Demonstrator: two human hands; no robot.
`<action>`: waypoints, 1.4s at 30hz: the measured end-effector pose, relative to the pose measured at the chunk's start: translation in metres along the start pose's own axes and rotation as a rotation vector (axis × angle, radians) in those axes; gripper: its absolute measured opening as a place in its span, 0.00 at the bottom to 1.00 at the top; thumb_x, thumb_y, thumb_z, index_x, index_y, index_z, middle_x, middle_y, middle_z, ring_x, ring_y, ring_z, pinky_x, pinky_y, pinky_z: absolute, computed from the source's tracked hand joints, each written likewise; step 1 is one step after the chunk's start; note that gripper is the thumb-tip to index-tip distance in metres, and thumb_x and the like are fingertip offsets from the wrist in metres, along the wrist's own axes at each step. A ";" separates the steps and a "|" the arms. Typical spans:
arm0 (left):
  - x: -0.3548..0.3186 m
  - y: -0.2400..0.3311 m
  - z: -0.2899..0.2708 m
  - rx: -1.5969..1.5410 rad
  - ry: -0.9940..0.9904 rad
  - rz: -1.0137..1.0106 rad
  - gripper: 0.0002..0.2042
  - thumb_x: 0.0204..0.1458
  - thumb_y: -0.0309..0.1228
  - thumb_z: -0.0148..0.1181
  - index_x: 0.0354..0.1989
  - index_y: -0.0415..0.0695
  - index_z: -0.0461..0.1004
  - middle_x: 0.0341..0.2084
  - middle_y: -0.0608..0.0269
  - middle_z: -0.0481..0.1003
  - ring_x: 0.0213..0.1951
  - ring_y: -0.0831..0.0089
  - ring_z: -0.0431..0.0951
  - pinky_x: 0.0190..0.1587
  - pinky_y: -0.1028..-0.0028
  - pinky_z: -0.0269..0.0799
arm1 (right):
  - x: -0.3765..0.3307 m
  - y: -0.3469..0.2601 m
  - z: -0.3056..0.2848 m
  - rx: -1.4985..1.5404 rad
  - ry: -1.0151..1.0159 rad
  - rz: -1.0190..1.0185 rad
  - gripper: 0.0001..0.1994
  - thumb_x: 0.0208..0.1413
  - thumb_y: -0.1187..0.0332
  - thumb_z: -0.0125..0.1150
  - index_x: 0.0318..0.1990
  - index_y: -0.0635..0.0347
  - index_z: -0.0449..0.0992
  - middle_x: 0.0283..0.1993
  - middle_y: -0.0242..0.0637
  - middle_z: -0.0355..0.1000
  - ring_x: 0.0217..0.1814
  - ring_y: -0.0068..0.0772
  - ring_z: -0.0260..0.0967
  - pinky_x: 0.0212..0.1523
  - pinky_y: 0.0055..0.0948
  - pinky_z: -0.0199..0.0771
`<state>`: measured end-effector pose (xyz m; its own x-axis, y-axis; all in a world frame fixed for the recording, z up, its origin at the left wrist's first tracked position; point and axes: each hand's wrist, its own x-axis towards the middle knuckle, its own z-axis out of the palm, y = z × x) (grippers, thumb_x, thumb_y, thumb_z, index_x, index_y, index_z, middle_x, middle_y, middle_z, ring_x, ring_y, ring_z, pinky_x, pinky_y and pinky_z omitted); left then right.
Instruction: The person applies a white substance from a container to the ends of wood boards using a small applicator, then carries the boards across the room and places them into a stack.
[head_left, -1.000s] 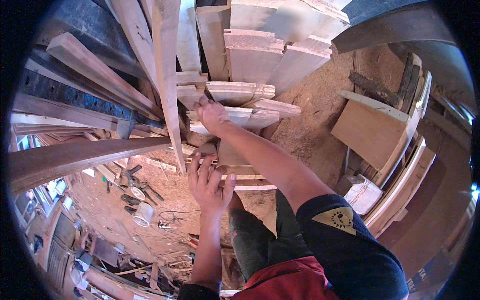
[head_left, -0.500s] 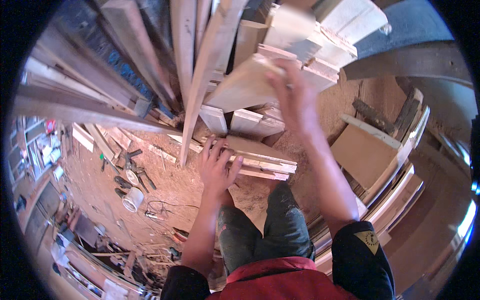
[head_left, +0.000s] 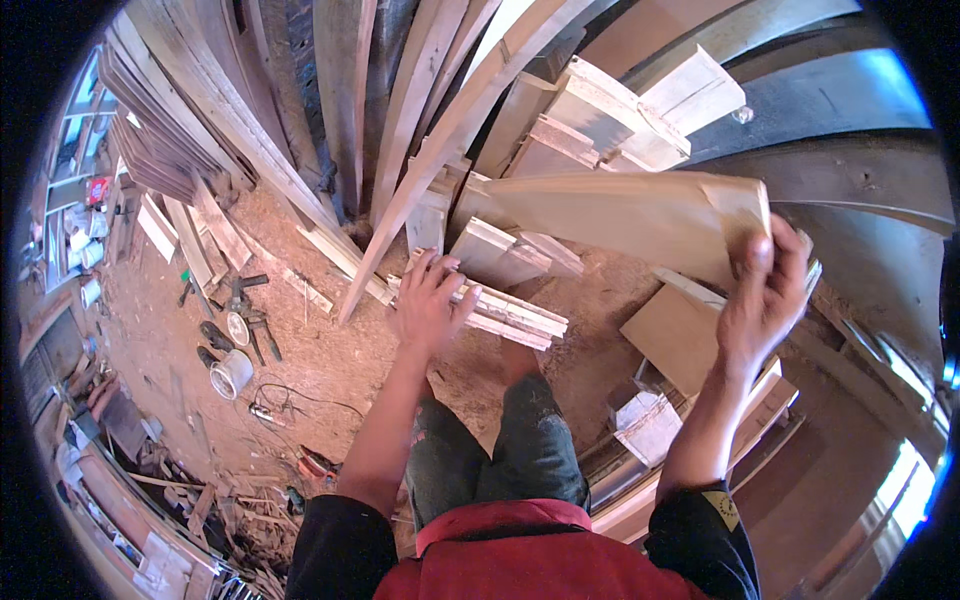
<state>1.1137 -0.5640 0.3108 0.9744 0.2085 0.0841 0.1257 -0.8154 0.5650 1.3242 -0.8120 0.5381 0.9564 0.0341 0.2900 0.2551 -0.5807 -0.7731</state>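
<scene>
Head view: the right hand (head_left: 762, 300) has its thumb on the near face of a board (head_left: 640, 215) at the board's right end; the fingers wrap round that end, partly hidden behind it. The grip is closed to about the board's thickness. The board's left end is difficult to separate from the shorter boards (head_left: 500, 250) standing beyond it. The left hand (head_left: 432, 300) lies with fingers spread over the left end of a row of boards (head_left: 515, 315) set on edge, covering that end; whether it pinches or merely rests cannot be told. The tall plank (head_left: 440, 150) is cut off above, and the floor's lower left corner is lost in dark clutter. The floor (head_left: 330, 360) shows a bare stretch left of the legs, bordered by a white bucket (head_left: 231, 374) and a dark cable (head_left: 300, 400). To the right, a brown panel (head_left: 672, 335) lies below the held board, near the right forearm. Behind the held board, upright boards (head_left: 620, 120) crowd the upper side. The held board is raised above the floor, crossing from near the tall plank to the right hand; it is long, flat and pale tan, broader toward the right, with a light end edge.
</scene>
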 end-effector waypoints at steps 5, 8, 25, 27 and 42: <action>0.023 0.001 0.003 0.001 -0.055 -0.001 0.14 0.55 0.45 0.62 0.34 0.45 0.79 0.48 0.61 0.77 0.60 0.53 0.69 0.57 0.54 0.66 | -0.026 -0.020 -0.078 -0.126 0.202 -0.012 0.16 0.66 0.62 0.59 0.50 0.69 0.74 0.47 0.41 0.75 0.49 0.27 0.71 0.52 0.28 0.72; 0.054 -0.002 0.017 0.017 -0.093 -0.022 0.18 0.59 0.48 0.57 0.37 0.44 0.79 0.47 0.57 0.78 0.58 0.52 0.71 0.59 0.53 0.65 | -0.039 -0.016 -0.113 -0.022 0.316 -0.011 0.16 0.66 0.60 0.59 0.48 0.68 0.74 0.45 0.39 0.74 0.47 0.26 0.70 0.50 0.27 0.71; 0.062 0.032 0.036 0.041 -0.066 -0.132 0.23 0.63 0.49 0.50 0.60 0.49 0.71 0.65 0.45 0.64 0.67 0.47 0.62 0.68 0.55 0.59 | -0.087 0.020 -0.216 -0.103 0.396 0.185 0.13 0.67 0.64 0.59 0.49 0.67 0.75 0.43 0.35 0.75 0.44 0.22 0.70 0.47 0.24 0.72; 0.020 0.055 0.023 0.122 -0.027 -0.098 0.24 0.64 0.47 0.50 0.61 0.44 0.69 0.64 0.42 0.64 0.67 0.45 0.62 0.68 0.54 0.59 | -0.108 0.011 -0.225 -0.246 0.368 0.105 0.15 0.65 0.62 0.62 0.47 0.67 0.76 0.42 0.35 0.75 0.43 0.24 0.70 0.47 0.25 0.72; -0.258 0.112 -0.083 -1.799 -0.656 -1.127 0.39 0.61 0.64 0.41 0.69 0.43 0.55 0.57 0.43 0.69 0.58 0.52 0.73 0.54 0.54 0.74 | -0.325 -0.146 -0.138 -0.039 -0.357 -0.417 0.14 0.45 0.71 0.72 0.40 0.64 0.78 0.41 0.43 0.78 0.48 0.46 0.77 0.46 0.40 0.77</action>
<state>0.8610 -0.6647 0.4204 0.5999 -0.3740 -0.7073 0.6334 0.7621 0.1342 0.9566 -0.8501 0.6344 0.7656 0.5377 0.3531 0.6242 -0.4885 -0.6096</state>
